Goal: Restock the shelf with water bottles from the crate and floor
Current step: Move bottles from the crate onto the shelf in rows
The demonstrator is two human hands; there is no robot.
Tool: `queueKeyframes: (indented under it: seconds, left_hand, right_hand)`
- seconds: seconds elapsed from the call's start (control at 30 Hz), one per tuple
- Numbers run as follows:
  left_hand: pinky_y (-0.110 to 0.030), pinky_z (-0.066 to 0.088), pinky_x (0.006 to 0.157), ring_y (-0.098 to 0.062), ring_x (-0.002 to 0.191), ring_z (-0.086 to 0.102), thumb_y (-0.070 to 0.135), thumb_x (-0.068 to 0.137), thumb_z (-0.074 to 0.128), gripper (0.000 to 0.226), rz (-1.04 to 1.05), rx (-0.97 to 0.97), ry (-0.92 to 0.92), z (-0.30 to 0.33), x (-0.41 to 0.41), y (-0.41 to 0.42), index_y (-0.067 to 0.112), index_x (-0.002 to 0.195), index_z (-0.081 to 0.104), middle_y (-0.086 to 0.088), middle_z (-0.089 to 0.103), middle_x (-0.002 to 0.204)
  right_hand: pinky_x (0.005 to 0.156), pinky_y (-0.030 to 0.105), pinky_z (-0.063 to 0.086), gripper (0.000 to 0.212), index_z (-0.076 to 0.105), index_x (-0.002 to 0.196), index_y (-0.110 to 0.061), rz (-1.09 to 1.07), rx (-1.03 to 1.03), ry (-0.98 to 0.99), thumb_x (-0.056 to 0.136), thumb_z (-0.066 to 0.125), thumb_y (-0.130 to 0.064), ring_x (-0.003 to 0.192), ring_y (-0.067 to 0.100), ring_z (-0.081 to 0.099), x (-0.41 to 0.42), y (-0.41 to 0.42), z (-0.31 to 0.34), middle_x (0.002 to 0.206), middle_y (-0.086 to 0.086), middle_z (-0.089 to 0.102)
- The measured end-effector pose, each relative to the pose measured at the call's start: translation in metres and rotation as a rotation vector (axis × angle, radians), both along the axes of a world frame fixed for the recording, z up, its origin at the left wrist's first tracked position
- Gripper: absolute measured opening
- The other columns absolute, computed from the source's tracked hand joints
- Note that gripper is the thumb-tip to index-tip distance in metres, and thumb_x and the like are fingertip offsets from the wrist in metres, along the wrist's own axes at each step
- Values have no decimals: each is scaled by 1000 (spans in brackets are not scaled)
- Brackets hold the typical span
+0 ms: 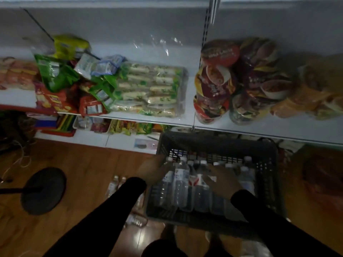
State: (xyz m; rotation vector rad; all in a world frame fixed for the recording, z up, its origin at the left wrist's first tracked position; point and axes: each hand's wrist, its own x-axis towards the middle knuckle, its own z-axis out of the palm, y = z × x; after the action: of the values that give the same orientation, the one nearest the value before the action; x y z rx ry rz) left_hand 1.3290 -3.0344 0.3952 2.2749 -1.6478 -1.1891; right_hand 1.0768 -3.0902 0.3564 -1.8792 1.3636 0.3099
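A: While we look down, both our hands are in the crate, which sits on the floor in front of the shelf.

B: Yes. Our left hand lies at the crate's left side against the bottles, fingers round the neck of one, as far as we can tell in this dim light. Our right hand rests flat on top of other bottles, its grip spread, fingers fairly straight.

A: Can we read the labels?

B: Not really. The bottles are clear with white caps, and their labels are white with a red mark; the writing is too blurred to read. They stand upright and packed close in the crate.

A: And outside the crate?

B: More bottles lie on the floor just left of it, by our left sleeve.

A: What do we see on the shelf?

B: Green snack bags, a clear pack of wrapped rolls and, to the right, bowl noodles in red and purple lids. White lettering shows on the red lid, but we cannot make it out.

A: A round dark stand base sits on the floor at the left.
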Motion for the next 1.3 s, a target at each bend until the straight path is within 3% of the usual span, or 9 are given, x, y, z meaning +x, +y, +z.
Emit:
queueKeyframes:
  seconds: [0.23,0.33,0.4,0.6,0.7,0.83,0.93,1.1,1.3]
  left_hand:
    - [-33,40,102,-30,131,45,38,99,46,56,-57,276,43,-119,-18,-1,12,147,36,-15,43,147]
    - [-34,43,98,-31,124,50,31,101,45,49,-59,240,61,-147,-20,-1,8,144,39,-16,50,140]
    - [-33,44,95,-30,119,54,27,101,44,44,-45,183,54,-156,-22,-2,7,140,44,-15,56,133]
    - [-34,46,90,-30,111,58,35,99,48,41,-36,191,59,-155,-24,-6,7,129,52,-16,61,123]
    - [-31,45,91,-20,113,55,46,96,52,53,25,259,264,-129,-24,-10,18,140,43,-4,56,129]
    - [-37,50,94,-13,112,58,55,87,64,57,151,296,586,-72,-14,-19,31,135,45,7,55,126]
    - [-36,53,95,-13,109,64,32,90,69,31,194,198,729,-13,-7,-31,35,118,57,11,65,118]
    - [-26,54,82,-5,97,68,24,81,77,37,237,-135,725,93,5,-47,33,113,60,9,72,106]
    - [-36,57,83,-9,94,69,40,67,86,57,220,-538,495,230,29,-44,33,117,59,7,72,103]
  right_hand:
    - [95,27,42,61,43,141,-14,-231,319,-44,94,58,-49,127,24,52,43,44,-106,142,6,53]
    - [102,29,42,78,36,145,-14,-329,397,-67,86,65,-56,130,24,50,67,57,-144,148,6,47]
    - [90,26,44,80,41,139,-13,-389,389,-55,80,71,-58,122,24,55,77,60,-159,137,3,55]
    - [76,21,54,32,61,105,-37,-449,571,-242,79,78,-42,89,2,66,54,50,-152,101,-15,69]
    - [82,21,53,43,59,118,-29,-445,631,-319,81,81,-24,101,8,65,35,46,-122,116,-4,69]
    - [93,28,52,75,58,125,-28,-357,599,-379,60,90,-49,108,9,63,27,26,-69,120,-8,68]
    - [98,32,50,59,49,127,-43,-186,550,-404,77,80,-39,114,4,60,33,-2,-9,127,-18,60]
    - [98,27,51,63,46,139,-22,-20,326,-546,85,75,-8,113,2,62,48,-45,88,130,-9,62]
    - [101,29,49,68,48,144,-27,252,-144,-537,85,69,-52,116,4,57,67,-85,217,133,-10,57]
